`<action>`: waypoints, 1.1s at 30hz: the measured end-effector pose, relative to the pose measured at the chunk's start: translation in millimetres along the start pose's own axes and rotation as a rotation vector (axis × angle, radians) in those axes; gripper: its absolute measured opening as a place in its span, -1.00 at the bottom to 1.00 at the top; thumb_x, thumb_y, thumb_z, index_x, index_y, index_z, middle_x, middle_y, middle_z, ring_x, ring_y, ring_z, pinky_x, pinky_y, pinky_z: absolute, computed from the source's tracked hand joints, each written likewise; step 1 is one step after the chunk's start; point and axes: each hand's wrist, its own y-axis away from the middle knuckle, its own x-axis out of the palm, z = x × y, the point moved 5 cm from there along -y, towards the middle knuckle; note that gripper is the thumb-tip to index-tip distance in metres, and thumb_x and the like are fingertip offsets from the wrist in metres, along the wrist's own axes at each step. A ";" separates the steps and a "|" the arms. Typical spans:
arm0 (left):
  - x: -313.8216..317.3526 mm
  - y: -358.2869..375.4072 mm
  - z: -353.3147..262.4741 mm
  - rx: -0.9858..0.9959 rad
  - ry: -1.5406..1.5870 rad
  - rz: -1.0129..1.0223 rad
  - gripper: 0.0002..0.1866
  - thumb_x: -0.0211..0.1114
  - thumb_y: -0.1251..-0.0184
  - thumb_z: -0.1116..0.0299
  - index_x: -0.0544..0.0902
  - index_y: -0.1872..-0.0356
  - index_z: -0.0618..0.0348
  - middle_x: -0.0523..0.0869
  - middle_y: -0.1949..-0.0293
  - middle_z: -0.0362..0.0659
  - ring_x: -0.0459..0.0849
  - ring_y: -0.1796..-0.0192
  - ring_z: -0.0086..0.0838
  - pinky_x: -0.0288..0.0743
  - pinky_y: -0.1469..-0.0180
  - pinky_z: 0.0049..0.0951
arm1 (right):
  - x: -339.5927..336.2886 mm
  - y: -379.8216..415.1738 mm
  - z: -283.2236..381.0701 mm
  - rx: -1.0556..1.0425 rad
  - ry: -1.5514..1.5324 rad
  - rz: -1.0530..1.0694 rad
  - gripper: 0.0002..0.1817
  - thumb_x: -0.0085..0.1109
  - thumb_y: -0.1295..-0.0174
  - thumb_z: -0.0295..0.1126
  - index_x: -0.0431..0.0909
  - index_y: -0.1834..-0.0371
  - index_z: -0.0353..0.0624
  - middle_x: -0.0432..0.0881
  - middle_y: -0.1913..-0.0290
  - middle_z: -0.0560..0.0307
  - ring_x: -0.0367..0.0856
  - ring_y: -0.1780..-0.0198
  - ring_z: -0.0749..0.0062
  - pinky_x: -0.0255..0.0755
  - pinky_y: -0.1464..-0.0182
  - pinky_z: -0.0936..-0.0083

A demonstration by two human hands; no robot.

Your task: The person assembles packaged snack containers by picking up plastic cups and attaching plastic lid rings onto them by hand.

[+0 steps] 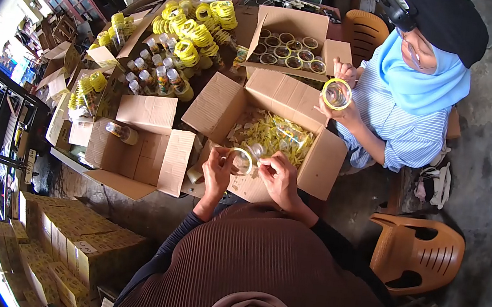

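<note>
Near the middle, my left hand [217, 173] is closed on the left side of a clear round container [240, 161] with a pale yellow rim. On its right side, my right hand [278, 179] has its fingers pinched together at the edge; a small clear piece shows beside them. Both hands are over the near flap of an open cardboard box [279, 92]. Inside that box lie many yellow-green strips [267, 130] and a clear plastic item [290, 136]. To the right, a co-worker [405, 103] holds another round container [336, 94] with a yellow rim.
An open box [140, 152] at left holds one bottle [122, 132]. Behind it are capped bottles [160, 74] and yellow ring bundles [191, 28]. A box of round jars [288, 53] stands at the back. An orange chair [416, 253] is at right, stacked cartons [82, 244] lower left.
</note>
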 end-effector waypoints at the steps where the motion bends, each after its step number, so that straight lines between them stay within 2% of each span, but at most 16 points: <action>1: -1.8 1.0 -2.9 0.043 -0.101 -0.018 -0.88 0.32 -0.33 0.51 0.55 0.21 0.27 0.76 0.36 -0.03 0.65 0.57 -0.54 0.49 0.55 -0.54 | -0.6 0.1 -0.9 0.025 -0.013 -0.010 -0.84 0.30 -0.06 -0.67 0.56 0.30 -0.28 0.50 0.41 0.05 0.54 0.46 0.30 0.41 0.43 0.44; 2: -2.7 0.8 -2.5 0.042 -0.102 -0.018 -0.88 0.32 -0.33 0.51 0.55 0.21 0.27 0.76 0.36 -0.03 0.65 0.57 -0.54 0.49 0.55 -0.54 | -1.3 0.0 -0.4 0.026 -0.014 -0.010 -0.84 0.30 -0.06 -0.67 0.56 0.30 -0.28 0.50 0.41 0.05 0.54 0.46 0.30 0.41 0.43 0.44; 4: -4.2 3.4 -17.4 0.359 -0.326 -0.058 -0.89 0.28 -0.28 0.57 0.54 0.22 0.22 0.77 0.18 -0.08 0.74 0.44 -0.43 0.56 0.46 -0.50 | -1.9 0.0 1.3 0.012 0.086 0.023 -0.83 0.31 -0.04 -0.66 0.58 0.31 -0.25 0.52 0.38 0.06 0.56 0.44 0.26 0.44 0.41 0.40; 5: -5.3 3.2 -18.0 0.358 -0.326 -0.057 -0.89 0.28 -0.28 0.57 0.54 0.22 0.22 0.77 0.18 -0.08 0.74 0.44 -0.43 0.56 0.46 -0.50 | -1.9 1.0 0.7 0.013 0.086 0.023 -0.83 0.31 -0.04 -0.66 0.58 0.31 -0.25 0.52 0.38 0.06 0.56 0.44 0.26 0.44 0.41 0.40; 7: -4.8 7.0 -31.0 0.557 -0.516 -0.065 -0.86 0.27 -0.23 0.61 0.54 0.24 0.19 0.76 0.06 -0.20 0.75 0.35 -0.35 0.60 0.39 -0.44 | 1.1 3.7 2.7 -0.041 0.162 0.057 -0.86 0.32 -0.05 -0.60 0.60 0.31 -0.21 0.52 0.36 0.08 0.58 0.39 0.22 0.46 0.36 0.36; 8: -6.3 6.7 -32.9 0.556 -0.517 -0.064 -0.86 0.27 -0.23 0.61 0.54 0.24 0.19 0.76 0.06 -0.20 0.75 0.35 -0.35 0.60 0.39 -0.44 | 1.0 4.4 3.7 -0.040 0.161 0.058 -0.86 0.32 -0.05 -0.60 0.60 0.31 -0.21 0.52 0.36 0.08 0.58 0.39 0.22 0.46 0.36 0.36; 10: -3.9 11.3 -41.4 0.738 -0.634 -0.049 -0.86 0.28 -0.21 0.62 0.54 0.26 0.19 0.76 0.06 -0.21 0.75 0.34 -0.32 0.62 0.35 -0.41 | 1.7 5.1 8.3 -0.060 0.244 0.102 -0.88 0.32 -0.06 -0.53 0.59 0.34 -0.17 0.50 0.36 0.10 0.58 0.34 0.18 0.48 0.31 0.32; 13: -4.7 13.8 -39.7 0.826 -0.653 -0.039 -0.85 0.29 -0.19 0.63 0.52 0.31 0.18 0.75 0.05 -0.22 0.74 0.32 -0.36 0.61 0.35 -0.43 | 2.6 5.8 5.9 -0.039 0.239 0.132 -0.87 0.33 -0.04 -0.52 0.55 0.39 -0.16 0.47 0.36 0.12 0.56 0.33 0.22 0.51 0.29 0.32; 19: -3.1 15.5 -43.0 0.891 -0.697 -0.008 -0.84 0.30 -0.19 0.62 0.48 0.38 0.17 0.75 0.04 -0.25 0.73 0.30 -0.41 0.60 0.34 -0.46 | 2.4 5.1 8.3 -0.028 0.257 0.152 -0.87 0.32 -0.05 -0.53 0.52 0.42 -0.17 0.45 0.36 0.11 0.56 0.32 0.20 0.50 0.28 0.32; 28: 0.0 17.9 -31.9 0.914 -0.740 0.036 -0.89 0.32 -0.16 0.55 0.59 0.30 0.15 0.72 -0.02 -0.30 0.71 0.17 -0.42 0.60 0.25 -0.48 | 10.8 8.8 -0.3 0.035 0.280 0.243 -0.88 0.23 -0.11 -0.49 0.46 0.45 -0.23 0.43 0.33 0.01 0.55 0.25 0.08 0.46 0.24 0.22; 33: 1.5 20.7 -28.2 0.917 -0.719 0.057 -0.89 0.31 -0.16 0.56 0.55 0.35 0.16 0.72 -0.01 -0.29 0.71 0.19 -0.41 0.61 0.25 -0.47 | 17.9 12.6 -15.3 0.048 0.306 0.258 -0.88 0.23 -0.08 -0.51 0.46 0.45 -0.24 0.44 0.35 -0.03 0.55 0.26 0.03 0.45 0.25 0.20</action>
